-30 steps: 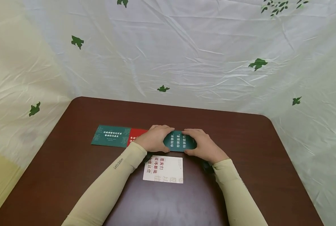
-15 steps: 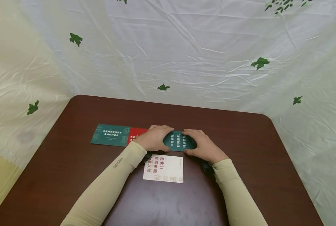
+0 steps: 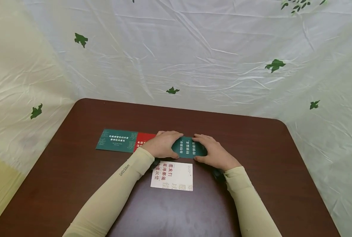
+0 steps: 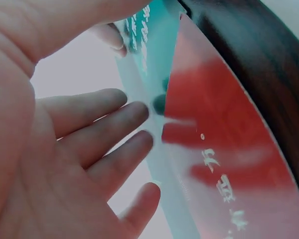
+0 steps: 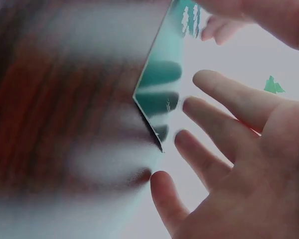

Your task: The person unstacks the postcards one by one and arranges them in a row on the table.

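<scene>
A teal card (image 3: 188, 148) with white writing lies on the table between the two hands in the head view. Left of it is a red card (image 3: 143, 139), partly hidden under my left hand (image 3: 162, 145). This hand's thumb and index fingertips are at the teal card's near and far edges, and its other fingers are relaxed and spread in the left wrist view. My right hand (image 3: 216, 152) mirrors it at the card's other end. Its fingers (image 5: 217, 102) are spread above the card's corner in the right wrist view.
Another teal card (image 3: 116, 141) lies at the left end of the row. A white card (image 3: 176, 177) with red writing is nearer the person, below the left wrist. The brown table (image 3: 247, 131) meets a white curtain (image 3: 211, 65) with green prints behind it.
The hands and cards stay almost as they were. The head view has shifted very slightly.
</scene>
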### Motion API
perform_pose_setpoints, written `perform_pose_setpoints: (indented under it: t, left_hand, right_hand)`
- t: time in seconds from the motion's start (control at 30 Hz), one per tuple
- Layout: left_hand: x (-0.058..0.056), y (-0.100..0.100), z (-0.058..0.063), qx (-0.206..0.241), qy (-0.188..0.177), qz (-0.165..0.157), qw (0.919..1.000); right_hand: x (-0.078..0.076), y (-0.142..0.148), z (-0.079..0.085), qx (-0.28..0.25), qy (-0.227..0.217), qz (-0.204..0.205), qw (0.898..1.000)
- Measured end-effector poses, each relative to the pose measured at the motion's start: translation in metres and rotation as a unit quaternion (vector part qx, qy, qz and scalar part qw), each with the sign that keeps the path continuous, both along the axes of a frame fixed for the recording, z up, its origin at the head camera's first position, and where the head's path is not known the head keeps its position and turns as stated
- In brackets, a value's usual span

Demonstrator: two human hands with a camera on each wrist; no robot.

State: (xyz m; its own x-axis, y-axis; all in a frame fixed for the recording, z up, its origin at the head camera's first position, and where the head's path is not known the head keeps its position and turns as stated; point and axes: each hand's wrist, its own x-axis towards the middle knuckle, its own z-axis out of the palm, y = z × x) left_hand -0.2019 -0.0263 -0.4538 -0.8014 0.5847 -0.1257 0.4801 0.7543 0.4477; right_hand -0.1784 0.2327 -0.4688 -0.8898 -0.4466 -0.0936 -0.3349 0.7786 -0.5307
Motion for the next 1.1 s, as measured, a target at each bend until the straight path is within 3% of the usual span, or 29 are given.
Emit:
perform_pose_setpoints:
  t: [0.13, 0.3, 0.5, 0.63, 0.83, 1.1]
  left_hand:
    - [0.006, -0.004, 0.011, 0.021, 0.012, 0.003, 0.9997]
    - [0.031, -0.018, 0.021, 0.041, 0.033, -0.003, 0.9986]
    - [0.07, -0.041, 0.012, 0.015, 0.037, -0.031, 0.9987]
    - [0.088, -0.052, 0.004, 0.003, 0.056, -0.052, 0.9971]
    - [0.097, -0.056, -0.004, -0.001, 0.072, -0.072, 0.9948]
    - [0.099, -0.058, -0.004, -0.024, 0.048, -0.054, 0.9971]
  right_hand:
    - [0.006, -0.005, 0.011, -0.009, 0.023, 0.004, 1.0]
    - [0.033, -0.019, 0.022, -0.014, 0.077, 0.017, 0.997]
    - [0.075, -0.033, 0.018, 0.038, 0.101, 0.063, 0.992]
    - [0.088, -0.042, 0.013, 0.043, 0.093, 0.074, 0.992]
    - [0.094, -0.049, 0.009, 0.05, 0.08, 0.082, 0.992]
    - [0.093, -0.051, 0.008, 0.062, 0.086, 0.086, 0.991]
